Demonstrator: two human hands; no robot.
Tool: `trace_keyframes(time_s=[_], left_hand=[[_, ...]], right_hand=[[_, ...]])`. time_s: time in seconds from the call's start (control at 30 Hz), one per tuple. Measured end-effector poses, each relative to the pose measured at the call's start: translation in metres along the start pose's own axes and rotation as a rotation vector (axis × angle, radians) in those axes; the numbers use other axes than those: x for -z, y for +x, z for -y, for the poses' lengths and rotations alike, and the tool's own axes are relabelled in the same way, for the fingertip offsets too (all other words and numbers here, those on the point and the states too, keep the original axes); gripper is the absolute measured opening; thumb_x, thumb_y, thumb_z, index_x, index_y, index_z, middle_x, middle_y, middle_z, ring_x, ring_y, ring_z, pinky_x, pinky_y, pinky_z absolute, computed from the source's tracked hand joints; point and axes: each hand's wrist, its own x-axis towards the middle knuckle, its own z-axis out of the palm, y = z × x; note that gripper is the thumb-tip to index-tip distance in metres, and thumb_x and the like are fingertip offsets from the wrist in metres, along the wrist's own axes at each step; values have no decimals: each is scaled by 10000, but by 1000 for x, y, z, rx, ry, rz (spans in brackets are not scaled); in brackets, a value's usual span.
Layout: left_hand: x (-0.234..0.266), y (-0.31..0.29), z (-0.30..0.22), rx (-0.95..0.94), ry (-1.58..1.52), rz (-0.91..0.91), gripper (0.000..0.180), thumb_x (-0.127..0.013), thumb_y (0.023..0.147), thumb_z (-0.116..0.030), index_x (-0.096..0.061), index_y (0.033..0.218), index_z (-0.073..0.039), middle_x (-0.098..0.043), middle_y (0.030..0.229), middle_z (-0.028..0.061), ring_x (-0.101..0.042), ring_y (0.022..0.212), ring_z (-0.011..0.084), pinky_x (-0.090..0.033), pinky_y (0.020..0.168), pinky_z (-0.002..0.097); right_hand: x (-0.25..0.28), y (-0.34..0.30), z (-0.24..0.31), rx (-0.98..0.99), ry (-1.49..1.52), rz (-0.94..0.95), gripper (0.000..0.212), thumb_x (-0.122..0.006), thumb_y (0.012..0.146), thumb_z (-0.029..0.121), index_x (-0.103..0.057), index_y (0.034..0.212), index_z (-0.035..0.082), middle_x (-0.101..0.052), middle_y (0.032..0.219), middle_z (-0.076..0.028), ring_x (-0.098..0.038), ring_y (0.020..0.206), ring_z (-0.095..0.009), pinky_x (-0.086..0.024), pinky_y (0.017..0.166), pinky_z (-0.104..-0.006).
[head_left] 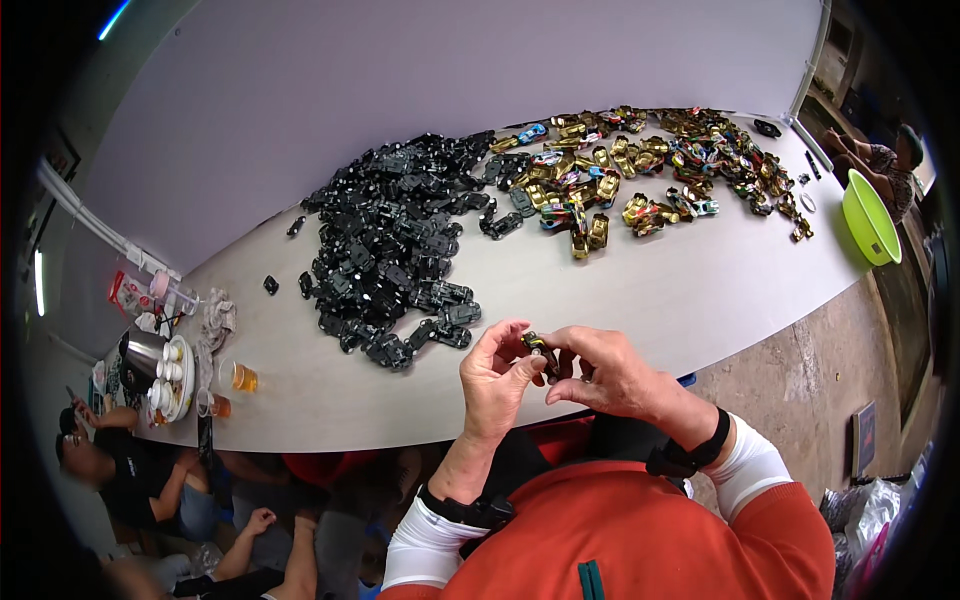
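Observation:
Near the front edge of the table [290, 350], a small toy car [534, 343], dark with yellow or gold parts, is held up between my two hands. My left hand [492, 388] pinches it from the left with thumb and fingertips. From the other side, the fingers of my right hand [612, 372] close around it and cover part of it. Beyond my left hand spreads a large heap of black toy car chassis [385, 240]. Farther right lies a pile of gold and coloured toy cars [585, 190], tangled together and facing various ways.
A lime green basin [868, 220] stands at the right edge. At the left are a tray of white cups [172, 385], a metal kettle [140, 352], a glass of amber drink [240, 377] and a crumpled cloth [218, 318]. People sit at lower left and far right.

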Motion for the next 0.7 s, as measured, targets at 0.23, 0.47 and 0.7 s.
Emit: trace_keyframes(time_s=[0.23, 0.47, 0.7], left_hand=[[10, 4, 12, 34, 88, 62, 222, -669, 754, 17, -571, 954, 5, -549, 828, 33, -544, 625, 97, -448, 428, 213], [11, 5, 28, 122, -398, -82, 183, -643, 805, -59, -516, 936, -59, -596, 822, 68, -569, 587, 139, -454, 438, 227], [16, 5, 14, 161, -284, 51, 201, -636, 815, -89, -539, 975, -15, -594, 788, 90, -567, 580, 142, -454, 435, 222]], right_hand=[[-12, -4, -24, -188, -8, -104, 430, -719, 707, 61, -501, 1074, 10, -618, 815, -112, -591, 646, -184, -491, 609, -323], [-31, -1, -28, -255, 75, -329, 187, -705, 719, 63, -629, 870, -17, -619, 699, -71, -560, 604, -101, -451, 528, -236], [-24, -4, -34, -290, 364, -168, 116, -646, 773, 55, -623, 840, -37, -624, 680, -95, -579, 594, -140, -471, 551, -262]])
